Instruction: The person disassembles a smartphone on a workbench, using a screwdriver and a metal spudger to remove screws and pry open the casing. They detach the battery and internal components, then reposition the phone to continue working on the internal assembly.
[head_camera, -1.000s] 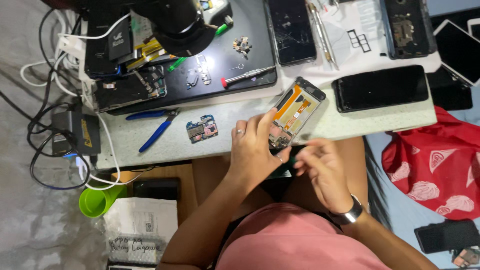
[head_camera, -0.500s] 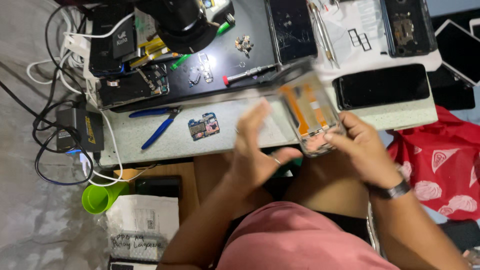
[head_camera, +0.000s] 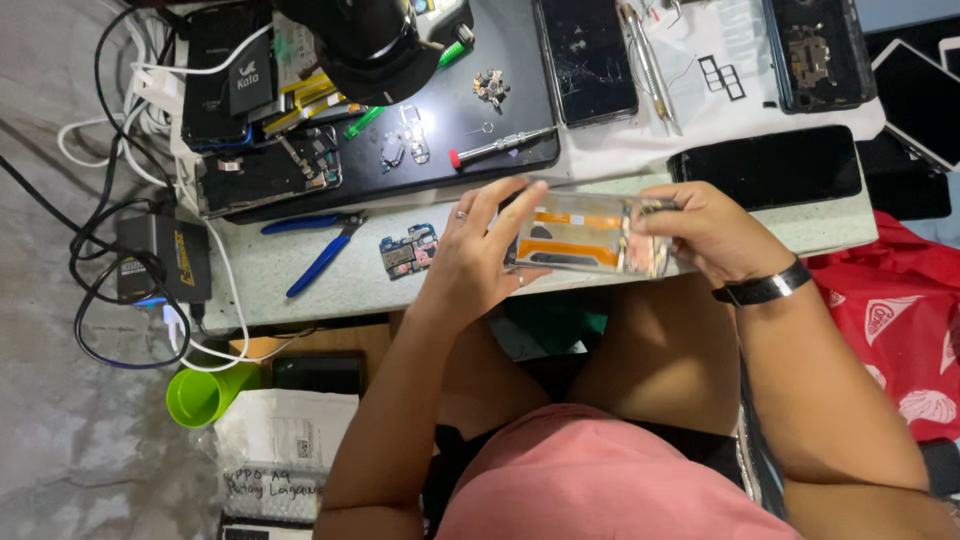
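Hands both on an opened phone frame (head_camera: 588, 235), held horizontal just above the near edge of the light worktop (head_camera: 300, 270). Left hand (head_camera: 470, 255) cups the frame's left end, thumb under and fingers (head_camera: 515, 200) splayed over the top edge, so it's grasping the frame but only w/ a loose, open-fingered hold. Right hand (head_camera: 705, 232) pinches the right end, fingers curled round it; black wristwatch (head_camera: 765, 288) on that wrist. Frame shows orange flex strips and bare metal inside; it's slightly blurred, so finer parts can't be told.

Relative to the frame: small blue-green circuit board (head_camera: 408, 250) lies just left of it on the worktop, blue-handled pliers (head_camera: 320, 245) further left. Red-tipped screwdriver (head_camera: 500, 147) sits just beyond it on the black mat (head_camera: 480, 120), w/ loose small metal parts (head_camera: 490, 88) farther back. Dark phone (head_camera: 770, 165) lies just beyond and right, cracked-screen phone (head_camera: 585, 55) well beyond. Green cup (head_camera: 205, 392) is well off to the lower left, on the floor, red bag (head_camera: 890, 320) off to the right.

Risks, as I judge it: frame hangs over the edge and lap, not resting on anything, so a slip from the loose left hold could drop it. Exposed flex strips sit right under the fingers, so a squeeze or twist between the 2 hands might crease or tear one. Circuit board near the left wrist could get nudged off the edge.
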